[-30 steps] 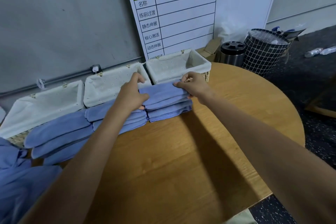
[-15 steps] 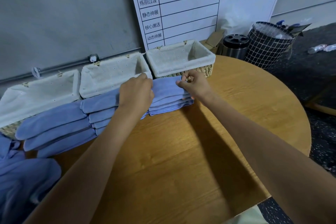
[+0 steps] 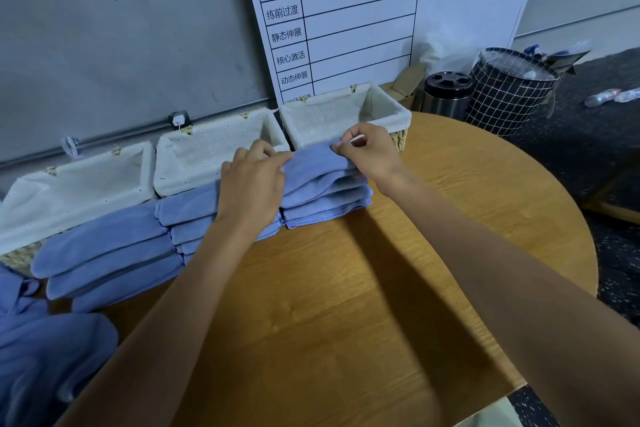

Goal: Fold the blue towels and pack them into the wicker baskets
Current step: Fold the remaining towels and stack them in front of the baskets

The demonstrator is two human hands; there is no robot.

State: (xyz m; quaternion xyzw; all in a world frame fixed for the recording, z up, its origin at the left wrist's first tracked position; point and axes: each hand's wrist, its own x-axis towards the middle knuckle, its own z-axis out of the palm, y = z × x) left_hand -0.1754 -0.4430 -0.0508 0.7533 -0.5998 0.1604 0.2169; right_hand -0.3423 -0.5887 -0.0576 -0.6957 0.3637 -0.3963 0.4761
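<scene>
So the person was leaning over a round wooden counter (image 3: 363, 322) with both arms stretched out toward the wall. Three wicker baskets with pale cloth liners sat in a row along the back edge: the left basket (image 3: 69, 191), the middle basket (image 3: 207, 152) and the right basket (image 3: 346, 111), all with nothing in them that I could see.

Right in front of each basket there was a stack of folded blue towels on the counter: the left stack (image 3: 104, 253), the middle stack (image 3: 187, 215) and the right stack (image 3: 325, 194). The right stack butted up against the front wall of the right basket.

Both hands were on the top towel (image 3: 311, 163) of that right stack. The right hand (image 3: 370, 152) had its fingers (image 3: 341, 146) curled and pinching the far right corner of it, and that end looked lifted a bit off the pile. The left hand (image 3: 252, 180) was at the towel's left end, fingers bent down over the edge and gripping it, though the tips were hidden so I couldn't tell exactly how.

Off at the near left there was a loose pile of unfolded blue towels (image 3: 45, 357). Behind the baskets a white chart board (image 3: 381, 10) leaned on the wall, with a steel canister (image 3: 446, 94) and a grid-patterned bin (image 3: 509, 90) on the floor beside it.
</scene>
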